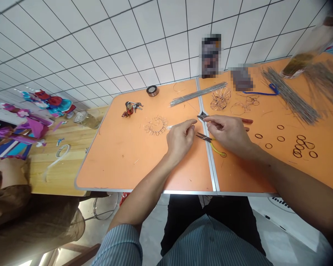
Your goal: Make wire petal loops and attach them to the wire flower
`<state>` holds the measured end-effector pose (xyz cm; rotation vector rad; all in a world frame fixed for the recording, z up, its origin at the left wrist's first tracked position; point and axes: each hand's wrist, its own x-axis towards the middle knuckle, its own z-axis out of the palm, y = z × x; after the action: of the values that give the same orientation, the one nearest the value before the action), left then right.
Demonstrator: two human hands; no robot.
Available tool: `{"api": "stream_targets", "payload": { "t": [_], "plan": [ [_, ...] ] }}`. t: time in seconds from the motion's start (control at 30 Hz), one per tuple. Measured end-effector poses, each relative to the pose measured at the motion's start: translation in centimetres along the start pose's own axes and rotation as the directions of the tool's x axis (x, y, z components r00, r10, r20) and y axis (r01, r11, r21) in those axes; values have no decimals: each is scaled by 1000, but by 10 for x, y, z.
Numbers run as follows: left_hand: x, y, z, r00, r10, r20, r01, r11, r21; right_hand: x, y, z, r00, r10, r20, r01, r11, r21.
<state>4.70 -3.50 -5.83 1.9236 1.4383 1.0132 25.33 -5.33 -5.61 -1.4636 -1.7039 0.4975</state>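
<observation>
My left hand (181, 137) is closed above the table, thumb against the curled fingers. Thin straight wires (174, 126) show behind it; whether it grips one is unclear. My right hand (228, 132) faces it, thumb and forefinger pinched together on something too small to make out. Red-handled pliers (246, 121) pass behind the right hand, jaws near its fingertips; I cannot tell whether they rest on the table. Just below the hands lie yellow-handled cutters (217, 149). A ring of looped wire (156, 125) lies left of my left hand.
A wire bundle (198, 94), coiled wire (220, 99), tape roll (152, 91) and keys (131, 108) lie toward the back. Several dark rings (300, 147) are at right, near more wires (292, 96) and a jar (298, 64). A person's arm (12, 173) shows at left.
</observation>
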Motion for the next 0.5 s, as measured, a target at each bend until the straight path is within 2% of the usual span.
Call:
{"api": "stream_targets", "payload": {
  "t": [0.23, 0.5],
  "plan": [
    [-4, 2, 1, 992, 113, 57, -123, 967, 223, 0, -1, 1, 999, -35, 34, 37, 998, -44],
    [-5, 2, 3, 980, 186, 70, -199, 915, 351, 2, 5, 6, 995, -91, 42, 92, 996, -22]
  ]
}}
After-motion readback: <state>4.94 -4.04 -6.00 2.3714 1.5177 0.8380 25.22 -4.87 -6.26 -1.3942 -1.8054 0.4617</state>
